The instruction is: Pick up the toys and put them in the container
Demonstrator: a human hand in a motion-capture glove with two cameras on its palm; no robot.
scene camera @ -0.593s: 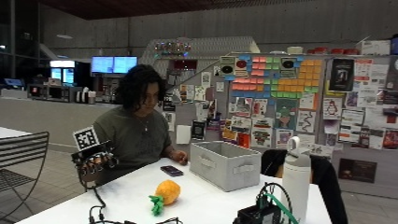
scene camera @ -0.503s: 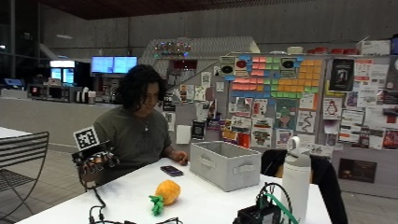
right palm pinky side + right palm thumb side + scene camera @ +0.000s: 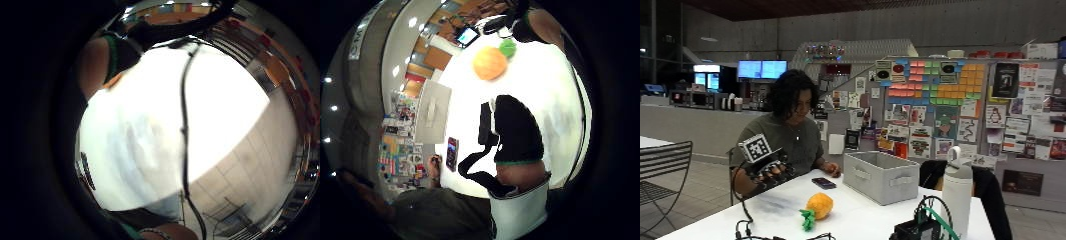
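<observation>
Gloved right hand (image 3: 771, 170) is raised above the table (image 3: 859, 220), fingers loosely curled, holding nothing; palm faces down twd the tabletop. Thumb-side palm view shows one black-gloved finger (image 3: 517, 127) over the white surface.

Taking the grey container (image 3: 881, 177) as landmark: the orange toy (image 3: 818, 206) w/ green leaves lies on the table in front of it, apart from it, nearer the camera. A dark phone (image 3: 824, 183) lies just beside the container, on the person's side. The bare hand (image 3: 832, 169) rests on the table near the phone. A white bottle (image 3: 957, 198) stands beside the container, nearer the camera
</observation>
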